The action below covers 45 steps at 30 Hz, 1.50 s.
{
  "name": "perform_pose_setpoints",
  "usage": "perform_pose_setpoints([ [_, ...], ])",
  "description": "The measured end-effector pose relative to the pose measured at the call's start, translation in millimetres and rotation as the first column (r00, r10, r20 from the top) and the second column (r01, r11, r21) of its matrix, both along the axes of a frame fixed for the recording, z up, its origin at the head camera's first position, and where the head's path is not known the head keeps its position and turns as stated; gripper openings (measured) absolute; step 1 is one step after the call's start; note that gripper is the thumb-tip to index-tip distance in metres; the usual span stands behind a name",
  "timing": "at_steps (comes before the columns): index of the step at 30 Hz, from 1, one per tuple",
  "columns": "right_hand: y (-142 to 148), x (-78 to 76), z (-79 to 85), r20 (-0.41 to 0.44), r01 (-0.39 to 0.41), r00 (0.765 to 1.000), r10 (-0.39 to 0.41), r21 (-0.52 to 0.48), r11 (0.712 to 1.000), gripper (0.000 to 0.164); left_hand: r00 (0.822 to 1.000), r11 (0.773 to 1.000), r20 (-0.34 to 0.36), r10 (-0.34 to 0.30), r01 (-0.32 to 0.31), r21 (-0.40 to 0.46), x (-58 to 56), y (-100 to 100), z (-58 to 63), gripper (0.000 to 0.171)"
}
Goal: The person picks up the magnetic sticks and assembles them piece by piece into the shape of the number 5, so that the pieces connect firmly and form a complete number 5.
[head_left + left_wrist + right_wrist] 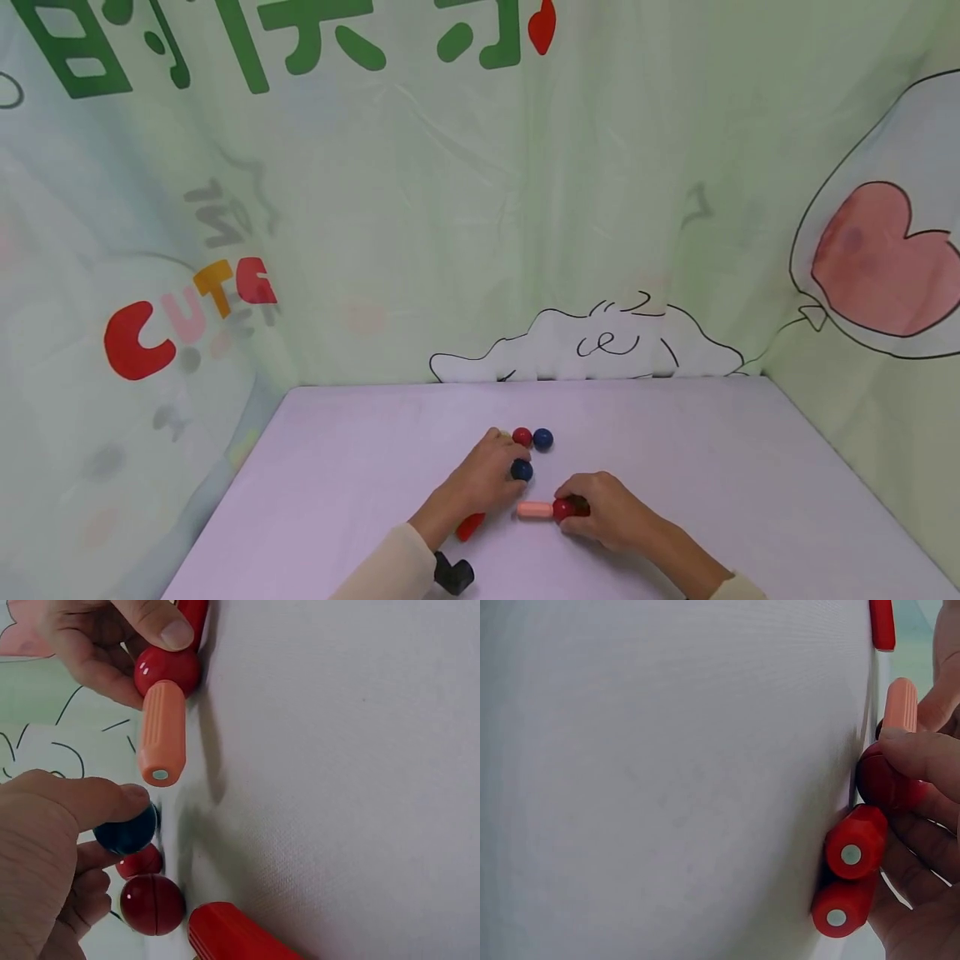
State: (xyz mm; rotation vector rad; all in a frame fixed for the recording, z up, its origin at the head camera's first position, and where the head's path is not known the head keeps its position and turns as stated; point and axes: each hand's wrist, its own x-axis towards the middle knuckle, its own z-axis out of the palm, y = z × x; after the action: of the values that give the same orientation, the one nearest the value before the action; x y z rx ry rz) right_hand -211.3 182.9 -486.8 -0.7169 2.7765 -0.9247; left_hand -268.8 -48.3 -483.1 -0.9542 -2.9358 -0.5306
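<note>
My left hand (487,471) pinches a dark blue ball (126,831) between thumb and finger, just above or on the table. My right hand (611,510) grips a red ball (564,510), its thumb on top. Joined end-on to that ball, or touching it, is a salmon-pink magnetic rod (163,735) with a pale disc in its tip, pointing toward the left hand. Two red rods (851,851) with pale end discs lie against the right palm side. Another red rod (470,526) lies below the left hand.
Beyond the left hand sit a red ball (522,437), a second blue ball (543,439) and a pale yellowish ball, mostly hidden. A black angular piece (455,575) lies near the left sleeve. Printed curtains (480,208) stand round the lilac table (675,433).
</note>
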Motion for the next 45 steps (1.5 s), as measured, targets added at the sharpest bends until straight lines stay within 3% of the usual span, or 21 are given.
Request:
perform_pose_setpoints([
  [5, 1, -2.3, -2.5, 0.012, 0.018, 1.0, -0.018, 0.008, 1.0, 0.034, 0.995, 0.994, 0.082, 0.063, -0.07, 0.085, 5.7, -7, 4.1, 0.032],
  [9, 1, -2.9, -2.8, 0.014, 0.017, 1.0, -0.017, 0.013, 1.0, 0.035, 0.993, 0.99, 0.102, 0.062, -0.074, 0.117, 10.0, -15, 4.3, 0.03],
  [21, 2, -1.2, -2.4, -0.008, -0.004, 1.0, 0.004, 0.016, 1.0, 0.035, 0.997, 0.995, 0.072, -0.011, 0.004, 0.102, 17.2, -29, -3.1, 0.025],
  [33, 3, -2.6, -5.1, -0.013, -0.013, 1.0, 0.013, 0.019, 1.0, 0.035, 0.987, 0.994, 0.163, -0.004, -0.014, 0.107, 25.3, -30, -9.3, 0.022],
  [45, -2, -3.6, -1.2, 0.02, 0.024, 0.999, -0.025, 0.028, 0.999, 0.035, 0.984, 0.994, 0.174, 0.039, -0.055, 0.091, 28.3, -33, -12.2, 0.025],
])
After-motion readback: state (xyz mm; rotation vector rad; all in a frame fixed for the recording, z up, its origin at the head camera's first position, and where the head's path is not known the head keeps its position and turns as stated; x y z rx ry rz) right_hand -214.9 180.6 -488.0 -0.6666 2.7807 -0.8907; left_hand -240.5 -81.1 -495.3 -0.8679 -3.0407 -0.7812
